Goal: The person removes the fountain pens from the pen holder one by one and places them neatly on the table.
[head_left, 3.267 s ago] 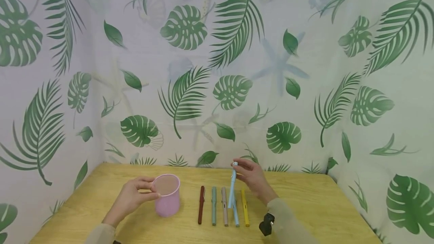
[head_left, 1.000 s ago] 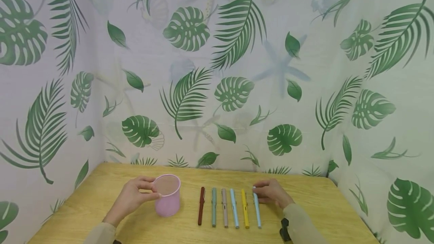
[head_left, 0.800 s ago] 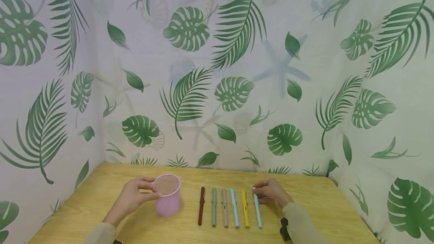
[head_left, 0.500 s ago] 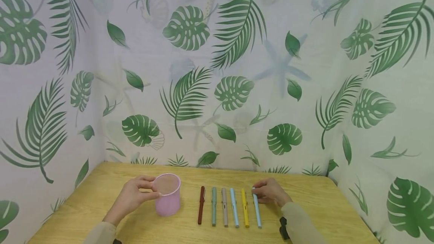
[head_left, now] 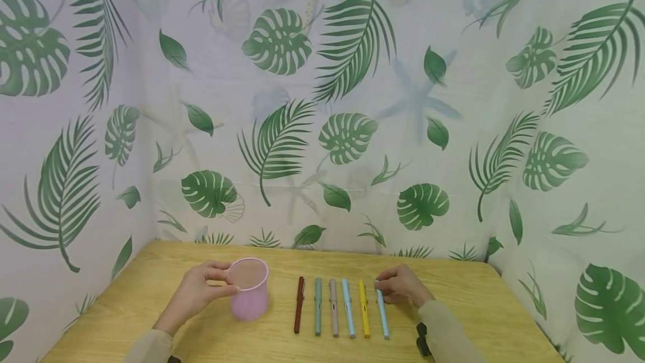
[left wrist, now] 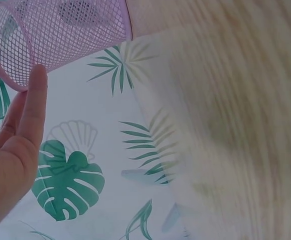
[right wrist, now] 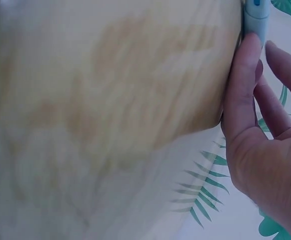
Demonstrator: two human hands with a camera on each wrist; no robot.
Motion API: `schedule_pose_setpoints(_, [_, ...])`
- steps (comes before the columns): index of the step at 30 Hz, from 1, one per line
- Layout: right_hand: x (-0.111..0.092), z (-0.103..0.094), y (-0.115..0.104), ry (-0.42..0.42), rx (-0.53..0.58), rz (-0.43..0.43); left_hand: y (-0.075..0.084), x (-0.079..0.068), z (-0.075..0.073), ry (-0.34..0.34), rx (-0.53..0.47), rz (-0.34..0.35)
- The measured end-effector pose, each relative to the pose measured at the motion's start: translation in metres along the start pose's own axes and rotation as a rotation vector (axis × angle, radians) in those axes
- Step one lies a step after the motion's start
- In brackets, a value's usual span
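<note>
My left hand point(head_left: 197, 294) holds the rim of a pink mesh pen cup point(head_left: 249, 304), which stands upright on the table. In the left wrist view the thumb and fingers are at the rim of the cup point(left wrist: 80, 30). On the right, my right hand point(head_left: 407, 286) pinches the far end of a light blue pen point(head_left: 382, 315) lying on the table. The right wrist view shows the thumb against one end of that pen point(right wrist: 256, 22); most of it is out of frame. Left of it lie a yellow pen point(head_left: 364, 312) and another light blue pen point(head_left: 348, 310).
Farther left in the same row are a grey-brown pen point(head_left: 333, 310), a green pen point(head_left: 318, 307) and a dark red pen point(head_left: 299, 307), roughly parallel. The wooden table point(head_left: 282, 259) ends at a leaf-patterned curtain point(head_left: 322, 200) behind and at both sides.
The right hand has carried its light blue pen from above the row to the right of the yellow pen and lowered it to the table. The left hand has stayed on the cup.
</note>
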State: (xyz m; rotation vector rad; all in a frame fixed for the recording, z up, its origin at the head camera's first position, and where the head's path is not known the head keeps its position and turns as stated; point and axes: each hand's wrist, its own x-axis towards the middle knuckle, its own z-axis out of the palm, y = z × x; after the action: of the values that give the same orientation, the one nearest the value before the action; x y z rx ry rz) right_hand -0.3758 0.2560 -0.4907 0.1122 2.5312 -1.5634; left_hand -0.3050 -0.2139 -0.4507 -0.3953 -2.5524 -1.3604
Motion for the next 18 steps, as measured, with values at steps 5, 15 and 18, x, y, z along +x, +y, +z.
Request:
schedule_pose_setpoints(5, [0.002,-0.001,0.003,0.008,0.046,-0.004,-0.001,-0.001,0.0,0.002,-0.029,-0.005])
schedule_pose_setpoints(15, [-0.006,-0.008,0.003,0.027,0.12,-0.027,0.007,-0.004,0.0,0.012,-0.095,-0.064])
schedule_pose_setpoints(18, [-0.009,-0.008,0.001,0.038,0.15,-0.038,0.013,-0.003,0.002,0.052,-0.091,-0.096])
